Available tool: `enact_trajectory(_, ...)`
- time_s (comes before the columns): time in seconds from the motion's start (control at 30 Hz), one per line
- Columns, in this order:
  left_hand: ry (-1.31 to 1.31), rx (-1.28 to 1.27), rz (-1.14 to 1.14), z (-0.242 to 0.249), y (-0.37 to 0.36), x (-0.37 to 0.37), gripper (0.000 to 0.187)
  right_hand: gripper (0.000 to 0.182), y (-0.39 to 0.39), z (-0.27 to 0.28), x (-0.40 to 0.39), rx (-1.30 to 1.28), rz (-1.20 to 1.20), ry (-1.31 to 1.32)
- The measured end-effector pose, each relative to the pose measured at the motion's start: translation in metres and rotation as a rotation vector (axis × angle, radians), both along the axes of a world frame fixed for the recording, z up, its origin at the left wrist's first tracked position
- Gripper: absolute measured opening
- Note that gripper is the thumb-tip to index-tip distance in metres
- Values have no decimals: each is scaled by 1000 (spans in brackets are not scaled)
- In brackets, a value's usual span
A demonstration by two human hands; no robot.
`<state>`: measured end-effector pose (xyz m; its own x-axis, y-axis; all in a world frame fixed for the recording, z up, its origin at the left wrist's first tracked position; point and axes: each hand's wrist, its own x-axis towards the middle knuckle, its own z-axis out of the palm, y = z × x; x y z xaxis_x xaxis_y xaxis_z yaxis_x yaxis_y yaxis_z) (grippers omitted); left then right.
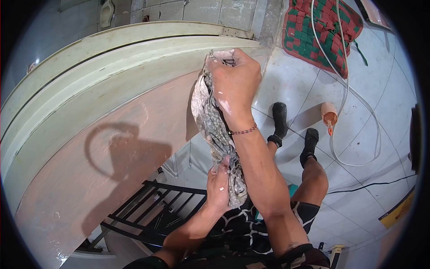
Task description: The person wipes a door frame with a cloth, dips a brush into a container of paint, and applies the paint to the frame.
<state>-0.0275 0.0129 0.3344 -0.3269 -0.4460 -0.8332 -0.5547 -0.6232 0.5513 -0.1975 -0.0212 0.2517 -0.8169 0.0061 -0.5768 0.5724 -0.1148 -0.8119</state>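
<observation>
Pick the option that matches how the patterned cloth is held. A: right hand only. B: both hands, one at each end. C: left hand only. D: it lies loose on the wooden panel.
B: the right hand grips the patterned cloth at its top end and the left hand grips its bottom end.

The right hand (234,83) covered the upper end of the cloth (214,130). The woven mat (320,33) and the white cable (354,94) ran off the top edge.
</observation>
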Motion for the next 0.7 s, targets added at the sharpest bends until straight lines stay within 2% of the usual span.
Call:
enact_trajectory(0.17,-66,-65,-12,21,9,-2,38,10,-2,25,1,-37,-52,-34)
enact_trajectory(0.23,-45,-134,-18,33,14,-3,37,10,-3,38,2,3,-63,54)
enact_trajectory(0.27,-42,-174,-56,38,17,-3,37,9,-1,41,3,-101,-60,31)
enact_trajectory(0.3,-40,-172,-55,42,22,-3,37,9,4,47,4,-100,-59,33)
enact_trajectory(0.37,-153,-162,-65,53,31,0,35,9,20,60,5,-448,-40,28)
enact_trajectory(0.4,-208,-124,-68,55,35,3,29,10,35,53,4,-386,-134,127)
enact_trajectory(0.43,-201,-125,-67,53,37,3,29,10,55,39,2,-349,-179,49)
enact_trajectory(0.5,-277,89,-319,48,43,6,23,13,96,7,9,-335,-273,-89)
enact_trajectory(0.63,-110,124,-280,28,59,-2,18,20,139,-46,43,-375,-441,-173)
enact_trajectory(0.7,-142,126,-295,22,55,2,27,23,149,-48,48,-366,-427,-164)
